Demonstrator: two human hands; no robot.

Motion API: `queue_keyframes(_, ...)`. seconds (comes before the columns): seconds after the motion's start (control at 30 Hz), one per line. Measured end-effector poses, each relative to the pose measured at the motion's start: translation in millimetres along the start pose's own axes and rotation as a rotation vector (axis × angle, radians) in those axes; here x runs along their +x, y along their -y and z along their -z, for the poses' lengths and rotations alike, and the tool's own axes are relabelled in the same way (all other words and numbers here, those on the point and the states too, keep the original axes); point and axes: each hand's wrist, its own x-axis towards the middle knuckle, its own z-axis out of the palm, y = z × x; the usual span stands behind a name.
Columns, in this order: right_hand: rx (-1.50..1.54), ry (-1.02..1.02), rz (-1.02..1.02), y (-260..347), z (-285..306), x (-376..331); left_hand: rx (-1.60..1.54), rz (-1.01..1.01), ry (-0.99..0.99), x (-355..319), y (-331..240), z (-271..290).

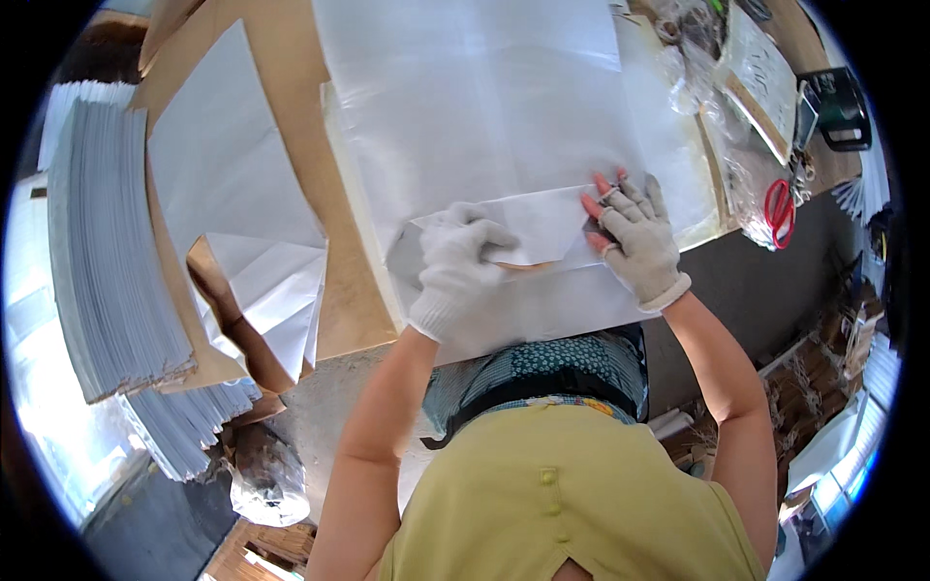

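A large white paper sheet (475,107) lies on the table in front of me. Along its near side runs a folded white flap (542,221), with a brown edge showing beneath it. My left hand (455,254), in a white knitted glove, rests at the flap's left end with its fingers curled in. Whatever might be inside those fingers is hidden. At the flap's right end my right hand (635,237) lies with fingers spread, pressing on the paper. Its glove leaves the fingertips bare.
To the left stand a tall stack of paper sheets (111,252) and a creased white paper piece with brown inside (266,290). On the right are red-handled scissors (779,211), clear plastic (693,48), a pale board (760,82) and a dark mug (835,108).
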Motion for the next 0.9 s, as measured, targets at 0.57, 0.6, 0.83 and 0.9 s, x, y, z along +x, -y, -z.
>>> queue_keyframes(0.57,0.242,-0.324,-0.057,78.7,-32.1,64.9,0.566,-0.275,-0.306,10.0,-12.0,-22.5)
queue_keyframes(0.6,0.237,-0.338,-0.062,79.2,-34.2,63.5,0.554,-0.282,-0.29,11.9,-13.1,-25.8)
queue_keyframes(0.83,0.128,-0.292,0.256,36.6,-16.7,45.4,0.43,-0.384,-0.258,5.2,4.9,7.1)
queue_keyframes(0.9,0.139,-0.304,0.323,4.5,-6.6,39.4,0.301,-0.357,-0.338,-7.1,24.0,28.1)
